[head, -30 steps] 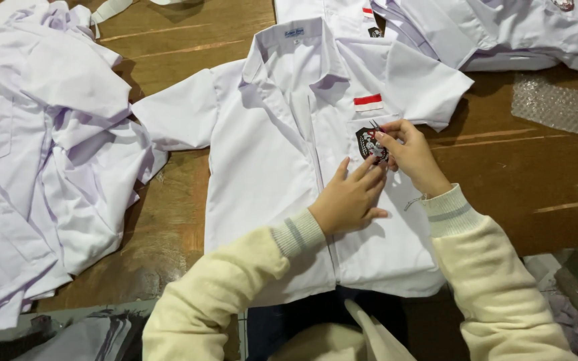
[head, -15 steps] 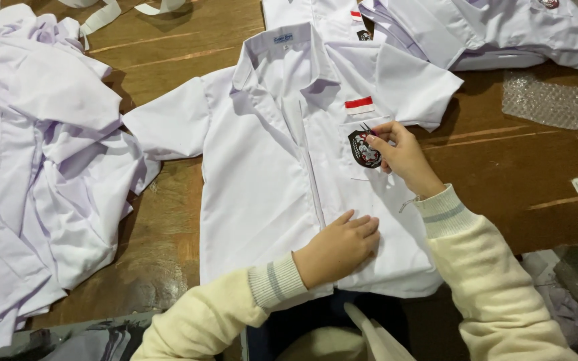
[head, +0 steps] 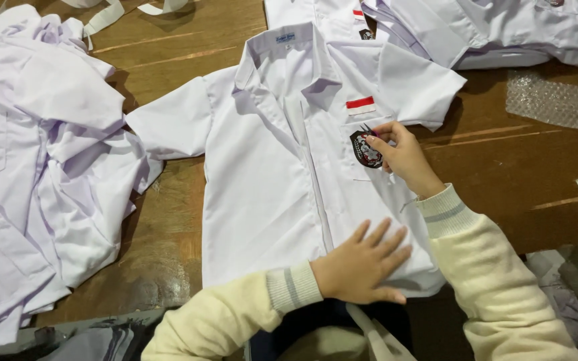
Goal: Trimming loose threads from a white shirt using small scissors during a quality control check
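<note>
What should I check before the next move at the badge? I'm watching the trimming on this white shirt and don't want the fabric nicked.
1. White shirt lying flat on the wooden table: ok, front spread open-faced, collar away from the person.
2. Left hand pinning the hem: ok, palm flat on the lower front.
3. Right hand at the dark chest badge: ok, fingertips at its edge.
4. Small tool in the right hand: cannot tell, only thin dark tips show.
5. Loose thread at the badge: cannot tell, too small.
6. Neighbouring shirts away from the badge: ok.
</note>
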